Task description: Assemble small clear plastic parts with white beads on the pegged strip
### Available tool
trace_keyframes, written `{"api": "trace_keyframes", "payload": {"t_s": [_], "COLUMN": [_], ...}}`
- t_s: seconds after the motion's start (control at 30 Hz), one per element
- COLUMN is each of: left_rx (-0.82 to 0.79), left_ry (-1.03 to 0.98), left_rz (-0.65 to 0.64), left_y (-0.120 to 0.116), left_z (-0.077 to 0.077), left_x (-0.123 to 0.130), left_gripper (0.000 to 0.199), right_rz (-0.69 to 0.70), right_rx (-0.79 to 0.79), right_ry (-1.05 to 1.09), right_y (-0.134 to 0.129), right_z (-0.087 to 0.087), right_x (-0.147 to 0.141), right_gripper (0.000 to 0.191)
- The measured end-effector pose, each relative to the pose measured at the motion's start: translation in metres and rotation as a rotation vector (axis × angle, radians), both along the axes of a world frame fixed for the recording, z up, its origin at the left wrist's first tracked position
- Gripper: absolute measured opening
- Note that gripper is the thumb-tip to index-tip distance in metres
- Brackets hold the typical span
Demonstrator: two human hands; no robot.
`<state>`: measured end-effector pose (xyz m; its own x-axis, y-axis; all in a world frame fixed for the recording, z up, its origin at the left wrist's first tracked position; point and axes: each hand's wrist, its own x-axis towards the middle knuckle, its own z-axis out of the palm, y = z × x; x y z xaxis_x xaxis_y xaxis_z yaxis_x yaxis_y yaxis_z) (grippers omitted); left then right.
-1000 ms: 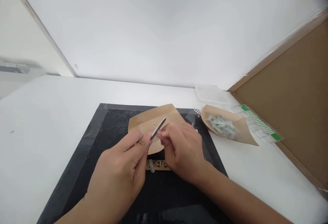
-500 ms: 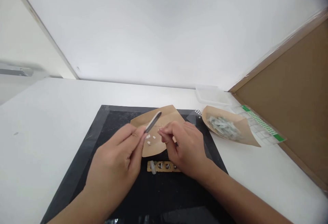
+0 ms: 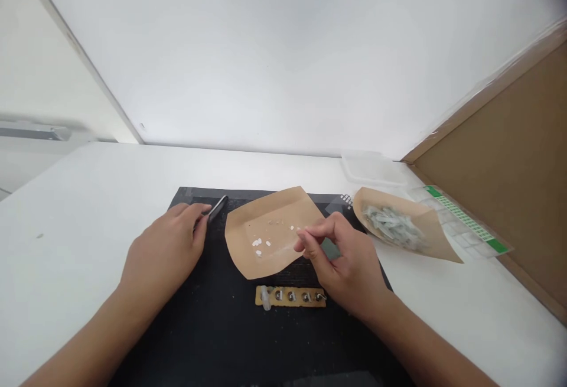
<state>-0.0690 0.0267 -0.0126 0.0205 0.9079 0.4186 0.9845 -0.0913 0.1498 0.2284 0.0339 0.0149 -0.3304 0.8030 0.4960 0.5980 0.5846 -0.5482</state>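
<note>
I judge my work partway along. The black mat [image 3: 190, 334] fills the lower frame, the middle tray [image 3: 250, 221] lying on it; the right tray [image 3: 443, 246] sits toward the right. My right hand [image 3: 349, 260], right of centre, has thumb and forefinger pressed together over the middle tray's right side; I can't tell whether anything is between them. My left hand [image 3: 163, 251], left of centre, pinches the tool [image 3: 217, 209]. Just below the middle tray lies the strip [image 3: 284, 302]: a tube [image 3: 266, 298] crosses its left end; the other spots have none, so they look left to do.

Counting down: one mat, two trays, two hands, one strip, one tool, one tube; slivers [image 3: 392, 225] in the right tray, too many to count; four uncovered metal pieces [image 3: 306, 296] on the strip; roughly five white bits [image 3: 258, 253] in the middle tray.
</note>
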Motion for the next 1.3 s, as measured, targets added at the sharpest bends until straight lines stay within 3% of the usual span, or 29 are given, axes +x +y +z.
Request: {"api": "trace_keyframes", "payload": {"t_s": [0.1, 0.3, 0.37, 0.43, 0.53, 0.67, 0.8, 1.07, 1.17, 1.3], "left_rx": [-0.022, 0.002, 0.038, 0.035, -0.067, -0.132, -0.124, -0.057, -0.078, -0.111], "left_ry": [-0.015, -0.064, -0.14, -0.224, -0.237, -0.175, -0.078, -0.003, -0.005, -0.101], "left_rz": [-0.014, -0.021, -0.077, -0.265, -0.707, -0.87, -0.898, -0.784, -0.697, -0.678], "left_y": [0.0, -0.001, -0.002, -0.004, -0.01, -0.016, -0.015, -0.005, -0.004, -0.007], "left_z": [-0.001, 0.003, 0.008, 0.015, 0.025, 0.028, 0.022, 0.018, 0.016, 0.017], "left_x": [0.002, 0.0, 0.003, 0.008, 0.021, 0.033, 0.032, 0.014, 0.01, 0.014], "left_gripper": [0.024, 0.024, 0.023, 0.021, 0.019, 0.011, 0.014, 0.017, 0.014, 0.012], "right_rz": [0.056, 0.003, -0.003, 0.005, 0.052, 0.073, 0.098, 0.153, 0.22, 0.328], "right_rx": [-0.018, -0.035, -0.024, -0.009, -0.006, 0.018, 0.028, 0.036, 0.012, -0.031], "right_ry": [-0.025, -0.047, -0.051, -0.056, -0.078, -0.084, -0.075, -0.037, -0.056, -0.063], "right_y": [-0.003, 0.0, 0.002, 0.002, 0.002, 0.003, 0.004, 0.007, 0.008, 0.004], "right_z": [0.0, 0.0, -0.001, -0.001, -0.001, 0.001, 0.003, 0.003, 0.004, 0.006], "right_x": [0.005, 0.009, 0.01, 0.01, 0.011, 0.012, 0.012, 0.02, 0.024, 0.024], "right_gripper": [0.015, 0.017, 0.016, 0.017, 0.017, 0.014, 0.017, 0.017, 0.019, 0.021]}}
